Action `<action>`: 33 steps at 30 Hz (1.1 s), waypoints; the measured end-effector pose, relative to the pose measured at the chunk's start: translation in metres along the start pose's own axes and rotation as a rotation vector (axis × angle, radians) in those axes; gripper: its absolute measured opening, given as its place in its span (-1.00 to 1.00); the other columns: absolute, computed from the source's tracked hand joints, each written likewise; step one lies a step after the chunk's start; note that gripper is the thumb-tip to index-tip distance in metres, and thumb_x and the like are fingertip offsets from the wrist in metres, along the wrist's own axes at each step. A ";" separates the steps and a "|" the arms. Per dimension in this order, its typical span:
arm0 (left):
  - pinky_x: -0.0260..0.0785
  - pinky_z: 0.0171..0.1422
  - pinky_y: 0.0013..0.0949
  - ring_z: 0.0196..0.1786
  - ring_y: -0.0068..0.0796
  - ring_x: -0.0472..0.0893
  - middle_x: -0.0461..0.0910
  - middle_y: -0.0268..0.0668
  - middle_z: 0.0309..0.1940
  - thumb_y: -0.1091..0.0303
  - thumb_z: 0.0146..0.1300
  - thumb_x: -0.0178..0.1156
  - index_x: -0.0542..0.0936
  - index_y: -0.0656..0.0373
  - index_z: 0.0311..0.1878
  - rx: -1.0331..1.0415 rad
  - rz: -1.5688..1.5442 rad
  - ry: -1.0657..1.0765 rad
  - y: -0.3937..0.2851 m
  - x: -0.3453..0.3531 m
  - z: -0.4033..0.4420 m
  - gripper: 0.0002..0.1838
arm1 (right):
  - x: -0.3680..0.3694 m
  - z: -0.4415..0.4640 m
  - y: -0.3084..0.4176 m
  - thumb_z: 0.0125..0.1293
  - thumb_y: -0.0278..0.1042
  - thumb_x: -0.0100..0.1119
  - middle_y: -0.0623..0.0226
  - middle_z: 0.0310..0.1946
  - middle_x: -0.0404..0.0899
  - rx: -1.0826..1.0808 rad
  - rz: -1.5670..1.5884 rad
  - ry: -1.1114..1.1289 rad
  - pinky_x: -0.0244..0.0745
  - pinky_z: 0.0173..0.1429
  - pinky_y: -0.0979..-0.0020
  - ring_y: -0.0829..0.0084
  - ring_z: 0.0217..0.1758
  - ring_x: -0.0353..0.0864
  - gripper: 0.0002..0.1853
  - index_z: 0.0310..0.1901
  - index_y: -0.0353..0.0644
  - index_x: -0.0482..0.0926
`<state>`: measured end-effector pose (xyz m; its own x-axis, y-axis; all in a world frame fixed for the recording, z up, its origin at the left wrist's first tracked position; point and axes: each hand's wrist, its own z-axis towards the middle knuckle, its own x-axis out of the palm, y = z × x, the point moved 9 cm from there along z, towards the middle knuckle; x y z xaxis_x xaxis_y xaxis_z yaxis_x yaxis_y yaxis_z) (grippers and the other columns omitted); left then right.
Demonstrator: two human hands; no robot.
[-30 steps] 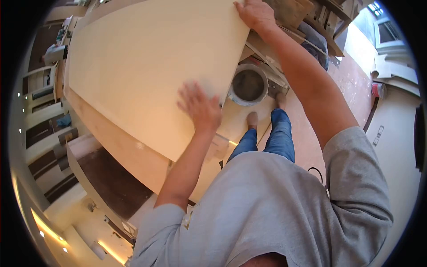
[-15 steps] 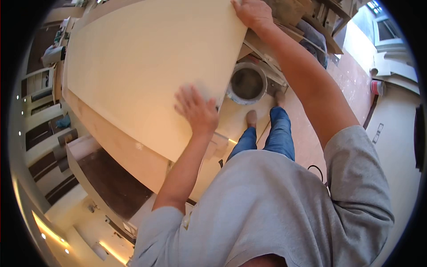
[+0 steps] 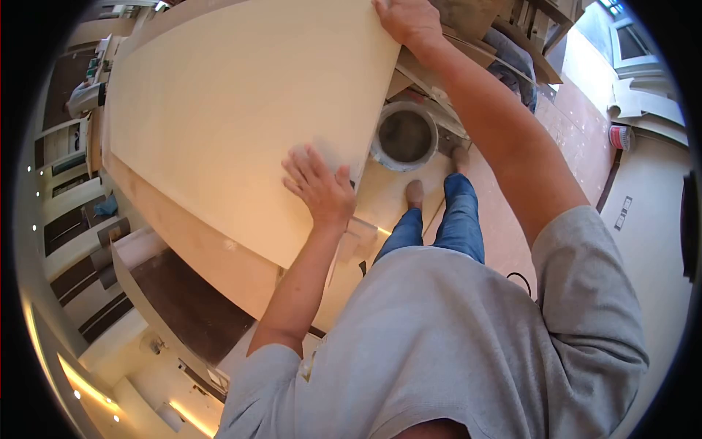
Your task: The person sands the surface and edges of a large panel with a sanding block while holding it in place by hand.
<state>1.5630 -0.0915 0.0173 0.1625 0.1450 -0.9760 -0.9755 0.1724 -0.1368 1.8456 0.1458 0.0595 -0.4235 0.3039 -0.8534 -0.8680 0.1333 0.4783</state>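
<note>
A large pale, smooth board [image 3: 227, 110] lies over a wider plywood-like sheet [image 3: 197, 219], which shows along its left side. My left hand [image 3: 322, 186] rests with fingers spread and palm down on the board's near part, close to its right edge. Farther off, my right hand [image 3: 411, 23] is closed around the board's right edge at the top of the view; its fingertips are partly hidden. Just right of the board stands a round bucket [image 3: 376, 155] with a whitish rim and murky grey contents.
My feet [image 3: 414, 193] are on the floor near the bucket. Wood pieces [image 3: 545, 29] are stacked at the upper right, near a red-and-white tin [image 3: 619, 137]. A dark brown panel [image 3: 186, 300] is at the lower left. Another person [image 3: 84, 99] is far left.
My left hand has shifted slightly left, flat against the board. My right hand keeps its place on the edge, and the whole view has moved a little.
</note>
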 end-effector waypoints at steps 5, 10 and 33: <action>-0.42 0.62 0.52 0.69 0.38 -0.10 0.06 0.21 0.64 -0.16 0.50 0.01 0.12 0.30 0.64 0.056 -0.066 -0.146 -0.077 0.004 0.117 -0.12 | 0.003 -0.006 -0.002 0.52 0.11 0.04 -0.06 0.07 0.63 0.019 -0.003 0.034 0.56 0.24 -0.04 -0.09 0.12 0.68 -0.51 0.07 -0.22 0.58; -0.45 0.63 0.51 0.70 0.36 -0.15 -0.02 0.20 0.66 -0.20 0.51 -0.03 0.07 0.32 0.64 0.034 -0.170 -0.113 -0.060 -0.001 0.089 -0.10 | 0.001 -0.006 0.001 0.53 0.11 0.02 -0.08 0.05 0.64 0.012 -0.006 0.076 0.55 0.25 -0.05 -0.11 0.14 0.67 -0.50 0.09 -0.22 0.57; -0.55 0.64 0.44 0.72 0.33 -0.24 -0.11 0.15 0.70 -0.25 0.57 -0.16 -0.05 0.31 0.68 -0.152 -0.030 0.083 0.041 -0.004 -0.077 -0.08 | -0.001 -0.007 0.000 0.53 0.09 0.04 -0.05 0.07 0.63 0.029 0.027 0.060 0.54 0.26 -0.04 -0.07 0.16 0.65 -0.53 0.09 -0.22 0.56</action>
<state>1.5107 -0.1601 0.0025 0.1850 0.0599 -0.9809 -0.9826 0.0250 -0.1838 1.8441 0.1390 0.0590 -0.4627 0.2504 -0.8504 -0.8483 0.1533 0.5068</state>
